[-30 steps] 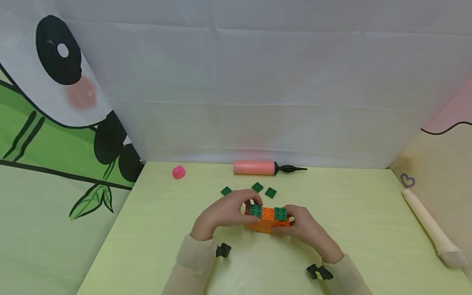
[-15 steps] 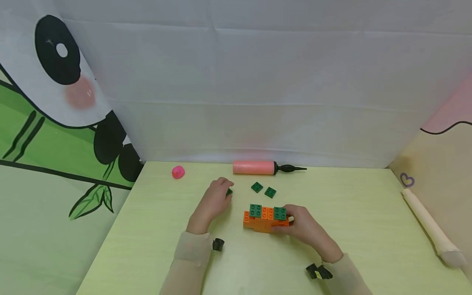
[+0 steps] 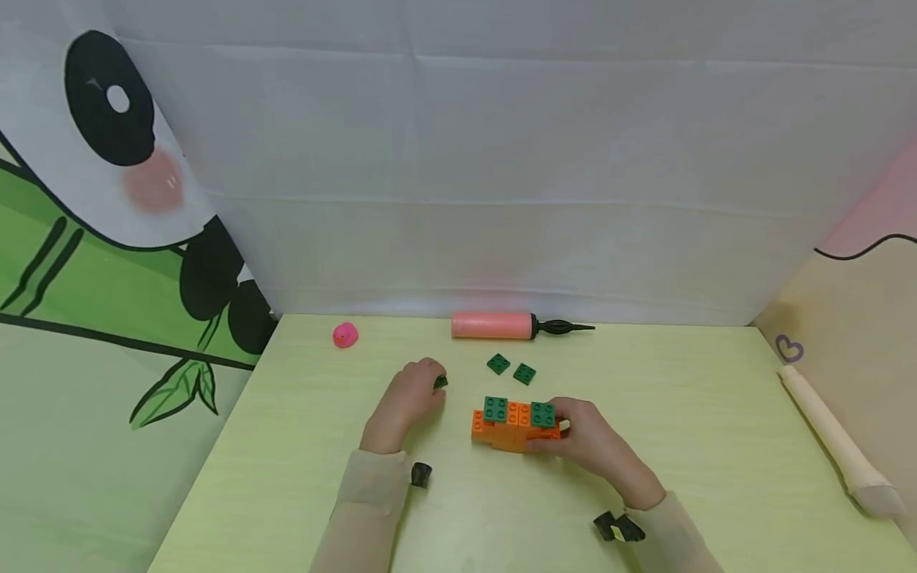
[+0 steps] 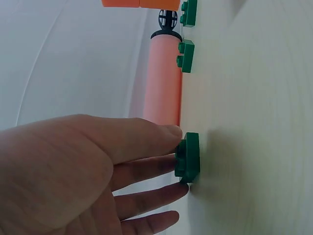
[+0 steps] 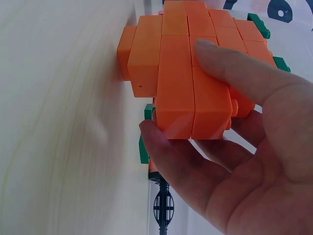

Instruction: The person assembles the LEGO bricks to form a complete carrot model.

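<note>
My left hand (image 3: 407, 402) pinches a thin green toy brick (image 4: 193, 157) between thumb and fingers, left of the orange build. In the left wrist view the thumb lies at one end of this brick, with fingertips at the other. An orange toy-brick build (image 3: 510, 434), topped by two green bricks (image 3: 496, 409), stands at the middle of the table. My right hand (image 3: 595, 442) grips its right end. From the right wrist view, the thumb presses on the orange side (image 5: 176, 83) and the other fingers curl behind and under.
Two loose green bricks (image 3: 512, 368) lie behind the build. A pink pump (image 3: 494, 325) with a black nozzle rests by the back wall. To its left is a small pink object (image 3: 345, 335); a long pale cone-like stick (image 3: 838, 442) lies along the right side.
My left hand has let go of the build's left end, moved left and away to the loose green brick, and taken hold of it. The right hand keeps its grip.
</note>
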{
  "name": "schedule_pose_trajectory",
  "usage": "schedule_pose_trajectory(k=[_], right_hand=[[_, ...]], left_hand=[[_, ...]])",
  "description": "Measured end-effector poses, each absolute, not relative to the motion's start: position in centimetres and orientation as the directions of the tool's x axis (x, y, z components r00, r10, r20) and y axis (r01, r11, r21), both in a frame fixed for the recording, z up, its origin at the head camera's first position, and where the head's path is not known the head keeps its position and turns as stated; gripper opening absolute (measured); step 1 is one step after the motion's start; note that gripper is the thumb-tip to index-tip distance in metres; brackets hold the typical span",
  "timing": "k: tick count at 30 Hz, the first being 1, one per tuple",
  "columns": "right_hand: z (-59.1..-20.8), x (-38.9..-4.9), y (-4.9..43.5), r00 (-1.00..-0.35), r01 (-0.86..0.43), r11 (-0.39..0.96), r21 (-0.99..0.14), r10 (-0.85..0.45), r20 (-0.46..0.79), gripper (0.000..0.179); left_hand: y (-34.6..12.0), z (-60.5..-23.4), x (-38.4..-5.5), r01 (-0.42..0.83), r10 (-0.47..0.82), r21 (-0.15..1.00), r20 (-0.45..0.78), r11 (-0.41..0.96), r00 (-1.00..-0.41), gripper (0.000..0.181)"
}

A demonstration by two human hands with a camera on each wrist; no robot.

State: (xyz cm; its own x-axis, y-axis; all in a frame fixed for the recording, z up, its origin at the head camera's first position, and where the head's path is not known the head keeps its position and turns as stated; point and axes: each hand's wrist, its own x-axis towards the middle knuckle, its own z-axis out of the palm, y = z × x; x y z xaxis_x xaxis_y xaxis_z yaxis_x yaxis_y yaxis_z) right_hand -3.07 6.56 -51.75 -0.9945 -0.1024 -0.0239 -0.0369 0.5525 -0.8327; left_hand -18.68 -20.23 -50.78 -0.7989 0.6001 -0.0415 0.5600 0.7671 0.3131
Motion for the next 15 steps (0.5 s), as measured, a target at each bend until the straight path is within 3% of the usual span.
schedule_pose_trajectory(k=[4, 15], right_hand=[[-51.80, -3.35, 6.81, -0.994, -0.041, 0.560, -0.827, -0.106, -0.023, 0.030], [-51.73, -3.97, 7.42, -0.993, -0.056, 0.571, -0.819, -0.120, -0.016, 0.031]], left_hand=[[-20.24, -50.70, -18.84, 0.575, 0.613, 0.312, -0.031, 0.756, -0.790, 0.007], [-19.84, -50.79, -19.23, 0.565, 0.599, 0.281, -0.047, 0.776, -0.799, 0.020]])
